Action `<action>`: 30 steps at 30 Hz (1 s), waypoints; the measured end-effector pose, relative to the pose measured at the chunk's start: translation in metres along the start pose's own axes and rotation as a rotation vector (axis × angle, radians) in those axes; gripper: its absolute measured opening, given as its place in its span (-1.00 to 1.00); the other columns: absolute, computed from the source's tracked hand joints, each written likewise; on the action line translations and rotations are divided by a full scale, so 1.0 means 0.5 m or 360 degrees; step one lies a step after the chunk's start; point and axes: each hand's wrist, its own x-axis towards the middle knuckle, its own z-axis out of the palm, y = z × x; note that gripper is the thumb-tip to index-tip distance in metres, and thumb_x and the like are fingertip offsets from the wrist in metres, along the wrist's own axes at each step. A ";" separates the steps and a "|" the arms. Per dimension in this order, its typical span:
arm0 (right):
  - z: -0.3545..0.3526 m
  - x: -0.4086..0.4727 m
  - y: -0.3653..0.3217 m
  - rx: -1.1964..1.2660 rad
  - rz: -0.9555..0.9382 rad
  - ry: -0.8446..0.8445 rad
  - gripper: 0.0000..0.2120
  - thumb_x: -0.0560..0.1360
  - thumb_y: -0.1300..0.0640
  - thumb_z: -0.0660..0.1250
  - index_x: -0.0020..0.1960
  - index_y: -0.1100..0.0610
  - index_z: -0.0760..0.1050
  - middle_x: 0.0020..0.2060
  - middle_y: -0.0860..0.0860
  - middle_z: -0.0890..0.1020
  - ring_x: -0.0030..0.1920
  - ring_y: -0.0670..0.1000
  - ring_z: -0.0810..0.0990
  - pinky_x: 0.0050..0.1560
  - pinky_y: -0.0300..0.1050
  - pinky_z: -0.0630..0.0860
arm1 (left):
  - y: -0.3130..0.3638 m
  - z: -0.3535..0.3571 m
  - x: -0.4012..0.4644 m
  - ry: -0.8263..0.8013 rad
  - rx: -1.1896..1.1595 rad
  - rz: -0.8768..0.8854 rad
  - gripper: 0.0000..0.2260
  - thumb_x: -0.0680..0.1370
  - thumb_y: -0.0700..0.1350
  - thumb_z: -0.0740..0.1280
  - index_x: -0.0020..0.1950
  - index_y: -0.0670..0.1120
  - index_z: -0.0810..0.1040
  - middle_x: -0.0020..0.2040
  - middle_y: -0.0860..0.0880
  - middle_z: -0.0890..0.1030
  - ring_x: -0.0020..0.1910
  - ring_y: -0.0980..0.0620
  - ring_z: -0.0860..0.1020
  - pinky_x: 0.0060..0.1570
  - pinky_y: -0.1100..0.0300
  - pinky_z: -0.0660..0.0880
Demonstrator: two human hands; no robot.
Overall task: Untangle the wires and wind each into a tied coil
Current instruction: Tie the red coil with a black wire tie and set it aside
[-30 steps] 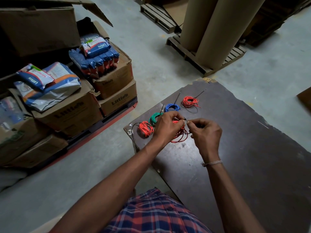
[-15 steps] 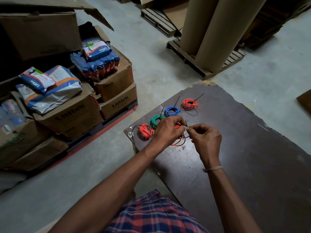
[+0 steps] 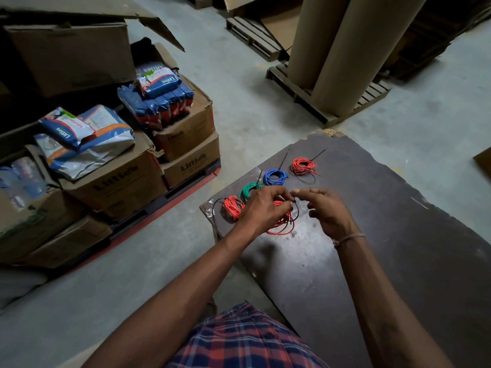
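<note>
A red wire coil [image 3: 281, 224] hangs just above the dark board [image 3: 372, 235], with a black cable tie [image 3: 294, 211] looped around it. My left hand [image 3: 263, 208] grips the coil and the tie's head. My right hand [image 3: 326, 208] pinches the tie's tail near the head, its other fingers loosely curled. Behind them lie tied coils in a row: a red coil [image 3: 233, 207] at the left, a green coil [image 3: 248, 191] partly hidden by my left hand, a blue coil [image 3: 275, 177], and another red coil [image 3: 304, 166] at the far end.
Stacked cardboard boxes [image 3: 111, 181] with blue packets [image 3: 159, 96] stand on a red pallet to the left. Large cardboard rolls [image 3: 345, 49] stand on a wooden pallet [image 3: 318, 107] behind the board. The board's left edge drops to a grey concrete floor.
My right hand has shifted slightly right and opened its lower fingers while still pinching the tie. The left hand keeps its grip on the red coil.
</note>
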 end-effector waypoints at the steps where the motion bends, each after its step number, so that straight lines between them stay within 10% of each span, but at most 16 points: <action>1: 0.003 0.003 -0.001 -0.0001 0.0001 -0.0007 -0.95 0.50 0.17 0.49 -0.13 0.10 0.71 -0.17 -0.05 0.69 -0.09 -0.04 0.50 -0.09 -0.05 0.38 | -0.002 -0.001 -0.001 0.0006 -0.0003 -0.0001 -0.93 0.55 -0.09 0.43 0.01 0.00 0.68 -0.03 0.05 0.72 -0.12 0.24 0.65 -0.26 0.48 0.48; 9: 0.028 0.054 0.003 0.0186 -0.0278 0.0246 -0.82 0.61 0.25 0.36 -0.16 0.10 0.51 -0.21 0.03 0.56 -0.18 -0.02 0.46 -0.19 -0.17 0.41 | -0.026 -0.025 -0.010 -0.0171 -0.0318 -0.0034 -0.93 0.59 -0.09 0.41 -0.03 -0.03 0.68 -0.10 0.06 0.73 -0.05 0.18 0.68 0.00 0.24 0.58; 13: 0.043 0.087 -0.003 0.0409 -0.0258 0.0259 -0.84 0.68 0.26 0.23 -0.07 0.13 0.45 -0.20 0.09 0.60 -0.21 0.03 0.61 -0.11 -0.04 0.59 | -0.039 -0.019 -0.008 -0.0080 -0.0489 -0.0203 -0.84 0.63 -0.05 0.37 0.00 -0.13 0.67 -0.28 0.13 0.61 -0.41 0.33 0.52 -0.31 0.35 0.41; 18: 0.079 0.113 -0.031 0.0688 -0.0134 0.0209 -0.87 0.71 0.28 0.14 0.01 0.18 0.39 -0.17 0.13 0.53 -0.27 0.03 0.62 -0.10 0.02 0.70 | -0.055 -0.014 0.006 -0.0008 -0.0510 -0.0355 -0.86 0.63 -0.02 0.37 0.11 -0.05 0.63 -0.18 0.08 0.60 -0.36 0.22 0.48 -0.34 0.25 0.39; 22: 0.093 0.148 -0.051 0.0633 -0.0051 0.0242 -0.77 0.67 0.40 0.08 -0.08 0.15 0.34 -0.27 0.10 0.46 -0.44 -0.08 0.41 -0.52 -0.27 0.36 | -0.059 -0.021 0.026 0.0002 -0.0517 -0.0341 -0.83 0.63 0.00 0.36 -0.02 -0.07 0.64 -0.30 0.14 0.56 -0.45 0.22 0.45 -0.39 0.25 0.39; 30: 0.115 0.207 -0.067 0.0396 -0.0127 0.0113 -0.83 0.65 0.41 0.13 -0.05 0.20 0.32 -0.35 0.11 0.40 -0.55 -0.11 0.32 -0.55 -0.29 0.20 | -0.071 -0.031 0.060 -0.0114 -0.0274 -0.0255 -0.79 0.64 0.06 0.31 -0.06 -0.03 0.64 -0.22 0.11 0.64 -0.34 0.13 0.51 -0.24 0.17 0.48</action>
